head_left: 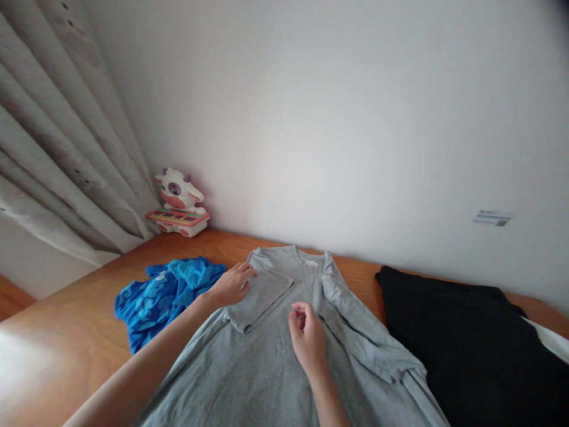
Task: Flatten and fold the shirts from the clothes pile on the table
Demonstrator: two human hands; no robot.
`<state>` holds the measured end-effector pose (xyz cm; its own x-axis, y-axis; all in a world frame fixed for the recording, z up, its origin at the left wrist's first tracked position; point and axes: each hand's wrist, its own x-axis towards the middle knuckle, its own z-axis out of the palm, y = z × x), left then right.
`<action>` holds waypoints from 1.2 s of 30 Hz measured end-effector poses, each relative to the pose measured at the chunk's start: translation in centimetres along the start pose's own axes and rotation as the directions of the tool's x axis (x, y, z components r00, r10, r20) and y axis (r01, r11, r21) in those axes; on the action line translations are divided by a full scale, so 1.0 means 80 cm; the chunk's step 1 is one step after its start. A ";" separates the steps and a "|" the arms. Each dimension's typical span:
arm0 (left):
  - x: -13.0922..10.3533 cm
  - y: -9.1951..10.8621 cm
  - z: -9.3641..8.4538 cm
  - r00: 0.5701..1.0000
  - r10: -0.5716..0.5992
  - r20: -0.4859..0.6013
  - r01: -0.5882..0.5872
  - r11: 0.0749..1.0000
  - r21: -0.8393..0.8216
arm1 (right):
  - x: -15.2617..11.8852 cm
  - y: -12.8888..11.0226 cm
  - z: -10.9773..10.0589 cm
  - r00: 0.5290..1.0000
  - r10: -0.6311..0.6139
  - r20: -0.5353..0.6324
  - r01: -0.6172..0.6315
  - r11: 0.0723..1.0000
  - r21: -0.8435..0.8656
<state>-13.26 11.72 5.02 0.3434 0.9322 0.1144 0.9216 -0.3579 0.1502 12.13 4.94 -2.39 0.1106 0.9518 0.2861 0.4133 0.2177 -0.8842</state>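
Observation:
A grey T-shirt (262,362) lies spread on the wooden surface with its collar toward the wall. Its left-hand sleeve (269,293) is folded inward and lies flat across the body. On the other side, the right-hand sleeve (368,332) runs down along the edge in wrinkles. My left hand (233,284) is over the outer edge of the folded sleeve, open, its fingers stretched out. Above the middle of the shirt is my right hand (309,335), fingers curled in toward the thumb, with no cloth visible in them.
A crumpled blue garment (166,293) lies to the left on the wooden surface (75,332). Folded black cloth (466,338) is at the right, with a white piece (549,338) beside it. A cow-shaped toy keyboard (180,207) stands by the wall and curtain (57,130).

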 end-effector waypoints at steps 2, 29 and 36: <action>-0.048 0.008 -0.010 0.980 0.197 0.017 -0.197 0.980 -0.041 | 0.000 -0.001 0.000 1.000 -0.015 0.006 0.015 1.000 -0.025; -0.150 -0.038 0.023 0.970 -0.016 -0.243 0.076 0.968 0.240 | -0.002 0.006 0.000 0.997 -0.067 0.041 0.071 0.992 -0.105; -0.148 -0.021 0.042 0.966 -0.018 -0.258 0.032 0.998 0.049 | -0.001 0.008 0.002 0.996 -0.093 0.000 0.092 0.990 -0.108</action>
<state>-18.22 1.47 0.12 0.2682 0.8930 0.3615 0.9399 -0.3249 0.1051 12.27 5.02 -3.01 0.0715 0.9277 0.3665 0.5171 0.2797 -0.8089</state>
